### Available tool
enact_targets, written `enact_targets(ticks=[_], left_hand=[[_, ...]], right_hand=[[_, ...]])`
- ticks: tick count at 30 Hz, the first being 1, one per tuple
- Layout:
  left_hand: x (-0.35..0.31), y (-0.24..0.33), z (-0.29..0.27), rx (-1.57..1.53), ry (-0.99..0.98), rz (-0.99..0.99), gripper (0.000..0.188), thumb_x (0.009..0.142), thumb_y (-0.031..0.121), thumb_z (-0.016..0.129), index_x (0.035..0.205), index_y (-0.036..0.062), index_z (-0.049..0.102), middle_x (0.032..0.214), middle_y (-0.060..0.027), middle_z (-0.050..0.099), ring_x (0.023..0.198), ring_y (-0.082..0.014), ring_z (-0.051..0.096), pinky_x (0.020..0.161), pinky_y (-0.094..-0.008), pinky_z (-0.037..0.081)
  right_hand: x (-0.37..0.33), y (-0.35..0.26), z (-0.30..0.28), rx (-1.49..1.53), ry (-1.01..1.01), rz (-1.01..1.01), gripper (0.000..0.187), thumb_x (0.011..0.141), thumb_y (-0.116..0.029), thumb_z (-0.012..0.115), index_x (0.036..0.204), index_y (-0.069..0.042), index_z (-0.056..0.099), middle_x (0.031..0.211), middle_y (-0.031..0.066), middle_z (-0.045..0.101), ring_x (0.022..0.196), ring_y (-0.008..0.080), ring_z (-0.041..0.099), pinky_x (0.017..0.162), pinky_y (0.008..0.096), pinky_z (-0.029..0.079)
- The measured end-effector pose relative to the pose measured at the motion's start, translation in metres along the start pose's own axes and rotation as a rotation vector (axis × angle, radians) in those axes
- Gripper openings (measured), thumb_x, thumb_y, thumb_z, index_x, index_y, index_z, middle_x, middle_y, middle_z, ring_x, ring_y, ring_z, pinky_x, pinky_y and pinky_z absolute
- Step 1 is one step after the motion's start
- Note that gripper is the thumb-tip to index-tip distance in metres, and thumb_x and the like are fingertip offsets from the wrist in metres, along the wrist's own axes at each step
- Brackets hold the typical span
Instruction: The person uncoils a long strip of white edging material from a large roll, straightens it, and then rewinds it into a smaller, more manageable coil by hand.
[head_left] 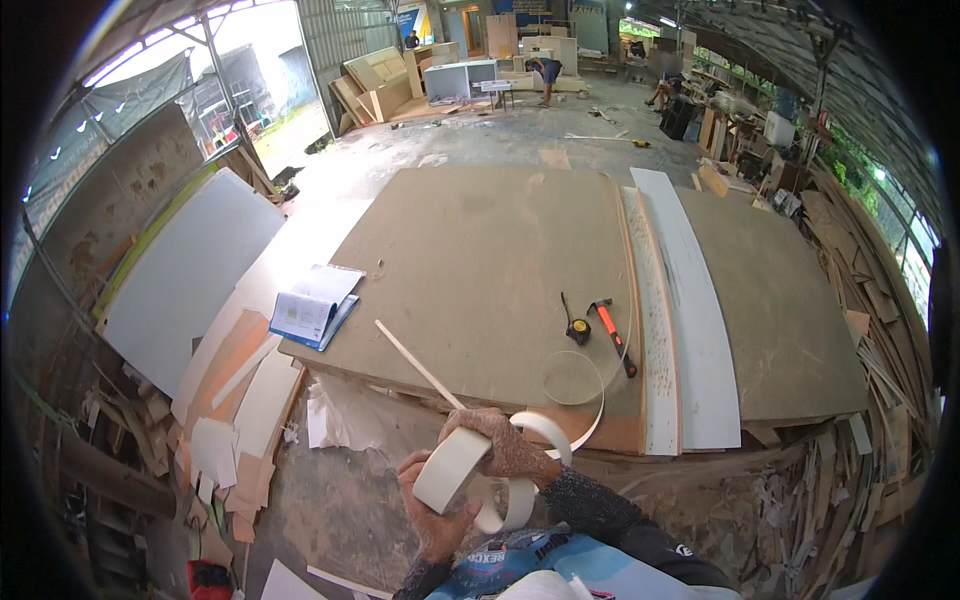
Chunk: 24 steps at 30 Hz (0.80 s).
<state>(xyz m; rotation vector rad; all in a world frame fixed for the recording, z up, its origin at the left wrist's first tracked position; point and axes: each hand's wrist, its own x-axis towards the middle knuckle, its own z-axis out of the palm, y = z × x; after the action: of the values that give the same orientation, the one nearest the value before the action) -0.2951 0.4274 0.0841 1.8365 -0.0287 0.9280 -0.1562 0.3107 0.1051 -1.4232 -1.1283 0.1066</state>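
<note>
Head view, looking down: both hands hold a roll of white edge banding (452, 468) low in the frame, just short of the large brown board (480, 260). Left hand (432, 510) is curled round the roll's lower side, fingers closed on it. Right hand (505, 445) lies over the top, fingers bent on the roll. A loose white strip (590, 385) loops onto the board beside a hammer (612, 335) and tape measure (577, 330). A booklet (312, 310) lies at the board's left corner

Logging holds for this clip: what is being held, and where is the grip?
Both hands hold a roll of white edge banding: left hand under it, right hand over its outer rim. A loose strip curls toward the board.
</note>
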Motion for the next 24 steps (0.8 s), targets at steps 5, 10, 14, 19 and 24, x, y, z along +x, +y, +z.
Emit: enact_targets(ticks=[5, 10, 14, 19, 24], left_hand=[[0.021, 0.034, -0.022, 0.236, -0.295, -0.27, 0.107, 0.054, 0.032, 0.095, 0.14, -0.0007, 0.039, 0.114, -0.0158, 0.061, 0.107, -0.0269, 0.06, 0.092, -0.0405, 0.049], [0.027, 0.024, -0.02, 0.077, -0.236, -0.378, 0.088, 0.068, 0.032, 0.089, 0.137, -0.0032, 0.048, 0.114, -0.018, 0.064, 0.106, -0.0246, 0.061, 0.092, -0.0385, 0.049], [0.002, 0.017, -0.005, 0.02, 0.129, -0.329, 0.076, 0.074, 0.032, 0.085, 0.133, -0.0042, 0.054, 0.118, -0.0204, 0.064, 0.106, -0.0247, 0.062, 0.093, -0.0383, 0.049], [-0.02, 0.0, 0.013, -0.009, 0.262, -0.269, 0.085, 0.075, 0.051, 0.081, 0.133, -0.0033, 0.053, 0.126, -0.019, 0.057, 0.114, -0.0285, 0.056, 0.098, -0.0418, 0.044], [-0.002, -0.006, -0.044, 0.178, -0.234, 0.071, 0.098, 0.065, 0.056, 0.084, 0.136, -0.0017, 0.049, 0.129, -0.0224, 0.05, 0.127, -0.0368, 0.044, 0.104, -0.0502, 0.036]], right_hand=[[0.001, -0.011, 0.006, -0.55, -0.153, -0.306, 0.038, 0.059, -0.012, 0.077, 0.094, -0.006, 0.063, 0.089, 0.007, 0.064, 0.085, 0.0281, 0.065, 0.078, 0.0389, 0.054], [-0.006, 0.005, 0.019, -0.379, -0.02, -0.296, 0.048, 0.059, -0.013, 0.08, 0.104, -0.005, 0.066, 0.094, 0.0089, 0.067, 0.086, 0.0284, 0.066, 0.078, 0.0377, 0.055], [-0.019, 0.015, 0.035, -0.248, 0.224, 0.076, 0.048, 0.064, -0.014, 0.081, 0.108, -0.004, 0.065, 0.098, 0.0125, 0.069, 0.089, 0.0283, 0.069, 0.08, 0.0372, 0.055], [-0.029, 0.022, 0.056, 0.029, 0.3, 0.424, 0.039, 0.072, -0.012, 0.076, 0.107, -0.002, 0.062, 0.098, 0.0167, 0.069, 0.092, 0.0256, 0.068, 0.08, 0.0368, 0.053], [-0.037, 0.038, 0.04, 0.124, 0.026, 0.556, 0.03, 0.08, -0.008, 0.072, 0.106, -0.003, 0.061, 0.096, 0.0067, 0.067, 0.092, 0.0112, 0.06, 0.081, 0.0311, 0.05]])
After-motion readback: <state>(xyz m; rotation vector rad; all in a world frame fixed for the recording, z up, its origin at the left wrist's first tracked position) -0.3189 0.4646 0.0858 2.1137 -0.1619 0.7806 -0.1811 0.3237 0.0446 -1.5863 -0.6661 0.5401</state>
